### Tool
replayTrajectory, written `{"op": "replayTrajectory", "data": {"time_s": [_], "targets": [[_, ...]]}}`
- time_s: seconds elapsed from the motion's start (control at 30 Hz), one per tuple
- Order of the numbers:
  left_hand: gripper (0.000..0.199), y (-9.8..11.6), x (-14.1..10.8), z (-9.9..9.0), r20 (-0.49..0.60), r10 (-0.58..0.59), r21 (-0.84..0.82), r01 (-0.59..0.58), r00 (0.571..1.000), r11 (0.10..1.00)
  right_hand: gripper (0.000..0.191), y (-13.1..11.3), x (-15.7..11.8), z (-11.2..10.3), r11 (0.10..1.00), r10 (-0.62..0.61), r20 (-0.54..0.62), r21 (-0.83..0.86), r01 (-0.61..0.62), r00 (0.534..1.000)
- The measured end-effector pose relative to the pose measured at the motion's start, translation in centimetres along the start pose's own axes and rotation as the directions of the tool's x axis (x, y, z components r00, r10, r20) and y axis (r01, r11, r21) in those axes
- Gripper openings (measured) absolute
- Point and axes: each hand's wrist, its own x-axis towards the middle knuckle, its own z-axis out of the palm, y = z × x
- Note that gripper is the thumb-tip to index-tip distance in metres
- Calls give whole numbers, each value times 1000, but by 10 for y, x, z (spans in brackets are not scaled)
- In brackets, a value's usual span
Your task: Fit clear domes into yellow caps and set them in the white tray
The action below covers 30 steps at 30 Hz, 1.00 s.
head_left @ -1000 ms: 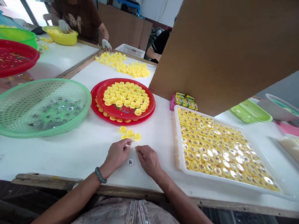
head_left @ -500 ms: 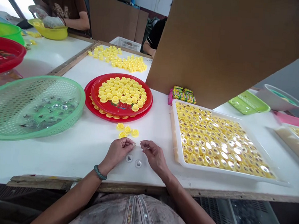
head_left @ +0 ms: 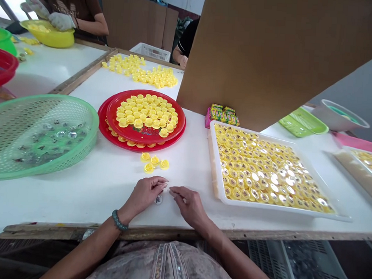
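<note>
My left hand (head_left: pixel 147 193), with a beaded bracelet on the wrist, is pinched on something too small to make out. Facing it, my right hand (head_left: pixel 188 202) also has thumb and fingers pressed together, and what they hold is hidden. One clear disc (head_left: pixel 158 199) with a dark print lies on the white table by my left fingers. Several yellow round pieces (head_left: pixel 149 167) lie just beyond my hands. Behind those, stacked red plates (head_left: pixel 125 132) bear many yellow pieces. A white tray (head_left: pixel 216 188) at the right is filled with yellow pieces under clear discs.
A green perforated basket (head_left: pixel 1 137) with clear discs is at the left. Loose yellow pieces (head_left: pixel 158 77) lie farther back. A cardboard panel (head_left: pixel 258 55) rises behind the white tray. A person in gloves works at a yellow bowl (head_left: pixel 57 39).
Two clear discs lay near my hands before; one now shows there. My hands have come slightly lower and keep their pinched shape. The whole view has shifted a little.
</note>
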Motion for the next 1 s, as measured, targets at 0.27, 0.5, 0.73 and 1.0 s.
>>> {"op": "replayTrajectory", "data": {"time_s": [0.27, 0.5, 0.73, 1.0], "targets": [[21, 12, -1, 12, -102, -64, -386, 20, 993, 922, 25, -12, 18, 8, 605, 372, 10, 756, -250, 928], [27, 16, -4, 4, -142, -129, -484, 45, 981, 874, 19, -11, 13, 7, 868, 203, -112, 481, -125, 973], [31, 14, 4, 0, 42, -156, -447, 158, 987, 880, 26, -22, 15, -17, 920, -263, 136, -264, 291, 955], [31, 21, 21, -18, -10, -1, -167, 0, 1000, 986, 24, -16, 37, -15, 891, -236, 73, -382, 246, 969]]}}
